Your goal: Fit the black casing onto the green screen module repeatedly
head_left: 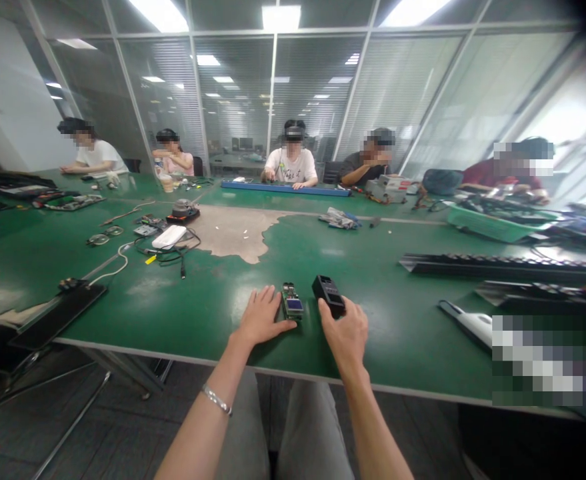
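My left hand (261, 316) lies flat on the green table (197, 293) with its fingers stretched out, the thumb touching a small green circuit board with a blue display (291, 303). My right hand (345, 330) is closed on a small black box-shaped case (329, 295), held just right of the board near the table's front edge.
Several people sit along the far side. A white device and black cables (169, 238) lie at left, a black flat panel (57, 312) at the front left corner, long black keyboards (507, 265) at right, a green tray (493, 223) at far right.
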Action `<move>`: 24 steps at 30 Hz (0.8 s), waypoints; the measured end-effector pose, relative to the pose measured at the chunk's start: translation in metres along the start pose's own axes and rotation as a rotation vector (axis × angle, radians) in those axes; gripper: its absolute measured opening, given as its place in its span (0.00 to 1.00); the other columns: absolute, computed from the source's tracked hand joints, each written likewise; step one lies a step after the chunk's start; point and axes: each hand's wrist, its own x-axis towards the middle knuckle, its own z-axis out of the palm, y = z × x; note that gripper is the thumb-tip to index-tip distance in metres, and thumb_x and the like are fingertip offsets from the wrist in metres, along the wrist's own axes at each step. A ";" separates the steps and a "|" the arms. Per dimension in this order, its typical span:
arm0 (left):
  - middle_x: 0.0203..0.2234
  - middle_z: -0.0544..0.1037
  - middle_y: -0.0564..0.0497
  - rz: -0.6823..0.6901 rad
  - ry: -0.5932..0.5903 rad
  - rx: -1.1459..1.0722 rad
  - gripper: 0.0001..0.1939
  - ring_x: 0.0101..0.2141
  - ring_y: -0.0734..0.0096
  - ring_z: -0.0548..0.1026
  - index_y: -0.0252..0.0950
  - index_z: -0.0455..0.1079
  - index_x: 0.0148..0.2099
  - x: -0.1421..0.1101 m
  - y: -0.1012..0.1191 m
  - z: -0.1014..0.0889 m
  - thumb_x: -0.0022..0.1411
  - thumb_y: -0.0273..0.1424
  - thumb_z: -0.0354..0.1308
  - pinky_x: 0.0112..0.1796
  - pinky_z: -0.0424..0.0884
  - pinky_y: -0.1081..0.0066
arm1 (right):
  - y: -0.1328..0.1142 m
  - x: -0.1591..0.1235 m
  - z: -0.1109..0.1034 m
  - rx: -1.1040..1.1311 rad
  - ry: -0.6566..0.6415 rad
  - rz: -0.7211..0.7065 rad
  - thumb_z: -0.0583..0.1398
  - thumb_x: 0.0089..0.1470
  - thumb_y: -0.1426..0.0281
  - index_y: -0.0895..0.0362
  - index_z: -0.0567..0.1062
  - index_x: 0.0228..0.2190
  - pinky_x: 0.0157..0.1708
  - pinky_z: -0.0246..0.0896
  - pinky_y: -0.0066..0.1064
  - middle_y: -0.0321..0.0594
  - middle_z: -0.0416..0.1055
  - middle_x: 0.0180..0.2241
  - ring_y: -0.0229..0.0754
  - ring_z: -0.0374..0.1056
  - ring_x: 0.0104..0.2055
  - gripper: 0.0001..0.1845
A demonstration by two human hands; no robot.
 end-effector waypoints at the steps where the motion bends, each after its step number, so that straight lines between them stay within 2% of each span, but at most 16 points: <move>1: 0.68 0.51 0.41 0.000 -0.001 0.002 0.46 0.67 0.50 0.47 0.36 0.51 0.68 0.000 0.000 0.000 0.60 0.64 0.44 0.64 0.41 0.49 | 0.004 -0.001 0.002 -0.010 -0.013 0.002 0.57 0.53 0.51 0.62 0.75 0.42 0.45 0.58 0.41 0.53 0.73 0.38 0.52 0.65 0.41 0.28; 12: 0.68 0.52 0.39 0.002 0.000 0.020 0.48 0.67 0.50 0.48 0.35 0.52 0.68 0.001 0.001 0.000 0.60 0.65 0.42 0.64 0.42 0.50 | 0.014 -0.013 0.012 -0.088 -0.090 0.013 0.57 0.54 0.51 0.61 0.74 0.47 0.43 0.57 0.40 0.53 0.73 0.40 0.53 0.65 0.42 0.29; 17: 0.68 0.52 0.39 0.004 -0.007 0.014 0.47 0.67 0.50 0.49 0.35 0.52 0.68 0.001 0.001 0.000 0.60 0.65 0.42 0.64 0.42 0.49 | 0.018 -0.016 0.013 -0.123 -0.142 -0.009 0.58 0.53 0.53 0.63 0.71 0.50 0.45 0.56 0.41 0.55 0.73 0.43 0.55 0.66 0.45 0.31; 24: 0.68 0.52 0.40 -0.001 -0.006 0.017 0.45 0.67 0.50 0.49 0.38 0.52 0.68 0.002 0.002 -0.001 0.61 0.64 0.43 0.64 0.42 0.49 | 0.019 -0.018 0.017 -0.144 -0.127 -0.035 0.57 0.54 0.51 0.69 0.62 0.59 0.49 0.55 0.44 0.62 0.71 0.49 0.58 0.64 0.51 0.41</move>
